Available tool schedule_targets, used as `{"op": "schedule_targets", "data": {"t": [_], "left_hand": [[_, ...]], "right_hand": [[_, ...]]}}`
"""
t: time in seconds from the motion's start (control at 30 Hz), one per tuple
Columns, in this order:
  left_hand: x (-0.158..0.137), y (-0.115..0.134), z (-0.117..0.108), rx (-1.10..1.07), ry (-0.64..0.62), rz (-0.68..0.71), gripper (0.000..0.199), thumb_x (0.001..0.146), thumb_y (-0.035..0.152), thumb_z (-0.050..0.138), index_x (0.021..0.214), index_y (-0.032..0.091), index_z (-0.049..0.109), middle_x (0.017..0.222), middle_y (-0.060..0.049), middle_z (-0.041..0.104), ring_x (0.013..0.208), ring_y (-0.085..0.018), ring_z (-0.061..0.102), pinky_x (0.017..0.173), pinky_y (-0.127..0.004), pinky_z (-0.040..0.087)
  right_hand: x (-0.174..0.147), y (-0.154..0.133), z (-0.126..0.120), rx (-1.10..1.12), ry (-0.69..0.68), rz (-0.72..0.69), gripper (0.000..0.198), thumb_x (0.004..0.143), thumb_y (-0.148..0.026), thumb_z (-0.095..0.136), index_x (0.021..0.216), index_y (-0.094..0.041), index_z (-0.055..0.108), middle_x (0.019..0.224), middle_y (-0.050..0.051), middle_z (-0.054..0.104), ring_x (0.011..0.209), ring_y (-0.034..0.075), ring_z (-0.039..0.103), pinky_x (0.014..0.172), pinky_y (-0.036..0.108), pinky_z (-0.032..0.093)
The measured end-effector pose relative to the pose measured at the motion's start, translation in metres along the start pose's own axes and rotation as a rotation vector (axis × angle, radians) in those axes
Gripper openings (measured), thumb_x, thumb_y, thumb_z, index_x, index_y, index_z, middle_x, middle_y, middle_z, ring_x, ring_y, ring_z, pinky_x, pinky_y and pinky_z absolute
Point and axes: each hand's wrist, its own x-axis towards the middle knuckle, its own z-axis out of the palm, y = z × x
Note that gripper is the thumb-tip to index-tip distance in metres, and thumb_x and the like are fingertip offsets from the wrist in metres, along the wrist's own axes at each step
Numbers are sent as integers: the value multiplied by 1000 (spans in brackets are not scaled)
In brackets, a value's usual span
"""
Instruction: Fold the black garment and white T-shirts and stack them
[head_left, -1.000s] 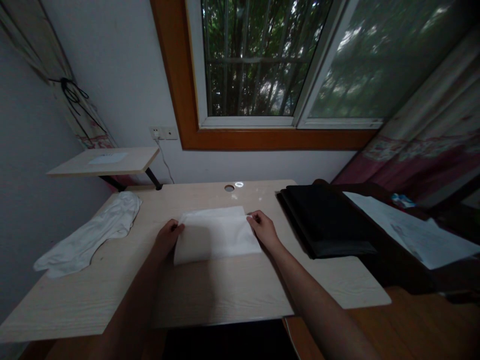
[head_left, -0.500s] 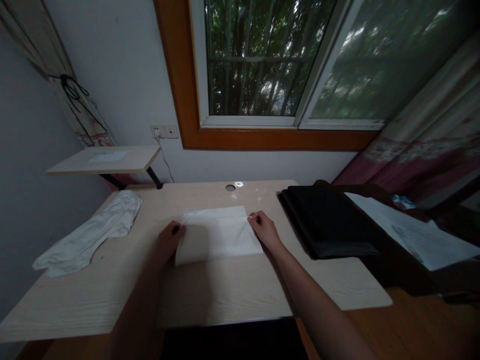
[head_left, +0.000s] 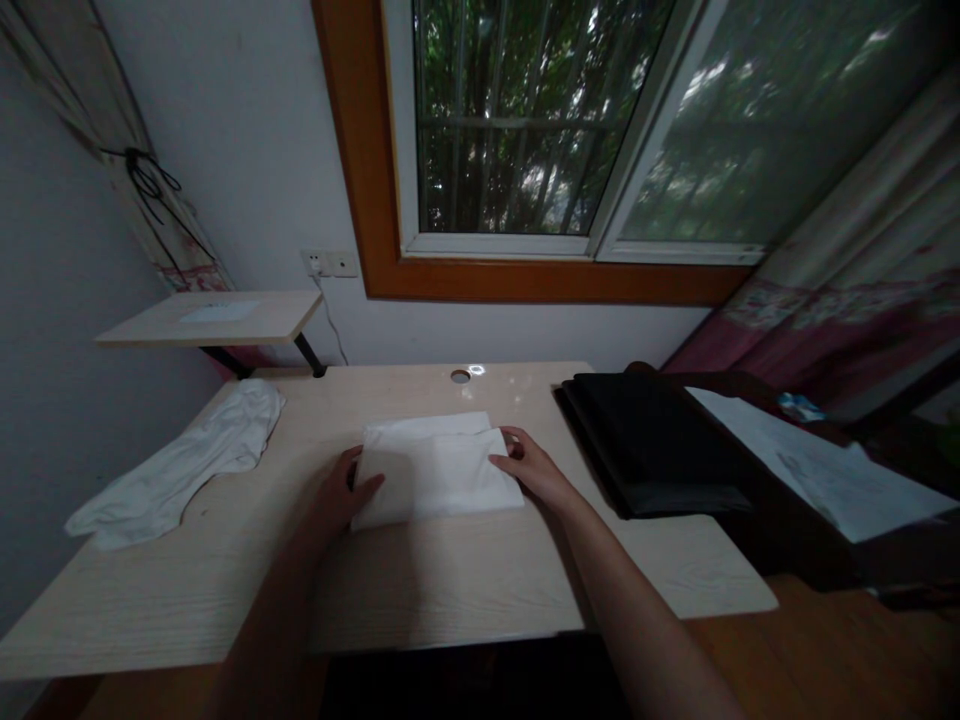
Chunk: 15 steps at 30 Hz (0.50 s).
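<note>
A folded white cloth (head_left: 442, 470) lies flat in the middle of the desk, its far layer showing as a strip along the back. At its left edge is my left hand (head_left: 339, 497), thumb on top and fingers curled at the side. My right hand (head_left: 534, 472) grips the opposite edge in the same way, thumb over the cloth and fingertips by its upper right corner. Parts of the fingers on both hands are hidden by the cloth or lost in shadow. Another white cloth (head_left: 191, 465), rumpled and long, rests on the left of the desk.
A small raised shelf (head_left: 210, 320) stands at the back left of the pale wooden desk (head_left: 480, 590). Black folders (head_left: 645, 440) are stacked on the right, beside a large white sheet (head_left: 817, 460). A cable hole (head_left: 460, 377) sits near the back edge, below the window.
Both thumbs have moved inward onto the top of the cloth, and my fingers have spread from tighter pinches at its edges. The cloth's near layer has shifted slightly at the upper right.
</note>
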Motion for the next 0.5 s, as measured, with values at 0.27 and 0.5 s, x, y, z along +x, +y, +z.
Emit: {"op": "schedule_targets", "data": {"t": [0.27,0.5], "left_hand": [[-3,8,5,110,37,-14,69,76,48,68,135,15,53,127,-17,67,110,-33,67,93,-45,53],[-10,10,2,117,28,24,62,76,47,67,129,15,60,124,-15,69,110,-33,67,94,-45,53]], "right_hand": [[4,-9,5,115,-128,66,53,70,-47,82,111,-15,69,102,10,75,95,27,69,81,39,55],[1,-4,4,45,-137,32,49,68,-38,85,108,-16,68,97,7,75,88,24,69,77,36,55]]}}
